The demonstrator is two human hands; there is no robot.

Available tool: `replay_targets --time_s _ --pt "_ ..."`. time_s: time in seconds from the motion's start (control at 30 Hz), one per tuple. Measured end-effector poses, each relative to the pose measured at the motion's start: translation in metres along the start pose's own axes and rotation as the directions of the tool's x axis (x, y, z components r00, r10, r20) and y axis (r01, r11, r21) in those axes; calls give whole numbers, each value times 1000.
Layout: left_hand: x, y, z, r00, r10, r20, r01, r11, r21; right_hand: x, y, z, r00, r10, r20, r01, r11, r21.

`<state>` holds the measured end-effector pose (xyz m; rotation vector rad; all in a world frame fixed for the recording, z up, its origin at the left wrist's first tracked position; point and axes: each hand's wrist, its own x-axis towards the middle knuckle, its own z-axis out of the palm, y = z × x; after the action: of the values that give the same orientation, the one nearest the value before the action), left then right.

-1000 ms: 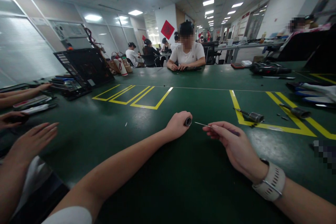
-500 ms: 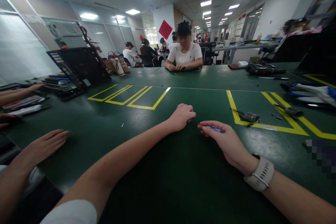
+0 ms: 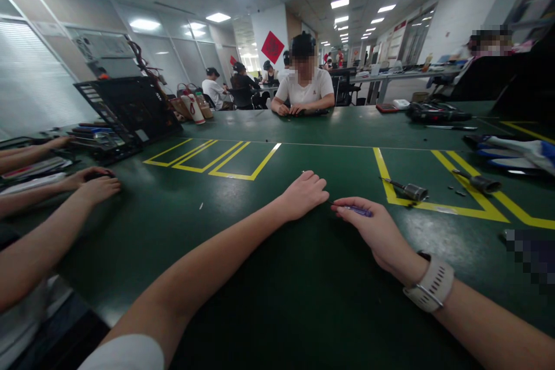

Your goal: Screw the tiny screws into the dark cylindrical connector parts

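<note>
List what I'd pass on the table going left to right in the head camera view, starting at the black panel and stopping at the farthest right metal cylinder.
Black panel, white scrap, your left hand, purple-handled tool, left metal cylinder, right metal cylinder.

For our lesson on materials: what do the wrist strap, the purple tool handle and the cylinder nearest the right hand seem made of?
Wrist strap: probably matt silicone or rubber; evenly pale, with slots.
Purple handle: likely smooth plastic, with pale glints.
Cylinder: probably dull grey metal, from its muted highlights, though coated plastic is possible.
</note>
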<state>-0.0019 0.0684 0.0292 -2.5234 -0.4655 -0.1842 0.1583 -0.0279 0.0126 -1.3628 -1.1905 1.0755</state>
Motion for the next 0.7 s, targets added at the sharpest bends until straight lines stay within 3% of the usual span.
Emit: replay_targets --time_s 0.17,0.37,0.6,0.7 --pt "0 0 0 999 50 -3 -50 999 9 -1 2 1 999 -42 2 42 996 -73" --pt "-6 -4 4 997 -66 -45 65 998 -15 -4 -7 -2 984 -163 66 174 950 -259" --pt "-3 -5 1 995 95 -21 -96 995 -18 -9 -11 -4 938 -252 238 341 786 -516" --pt "-6 -8 8 999 -35 -27 31 990 -135 -10 -9 -2 918 -268 292 390 738 -550"
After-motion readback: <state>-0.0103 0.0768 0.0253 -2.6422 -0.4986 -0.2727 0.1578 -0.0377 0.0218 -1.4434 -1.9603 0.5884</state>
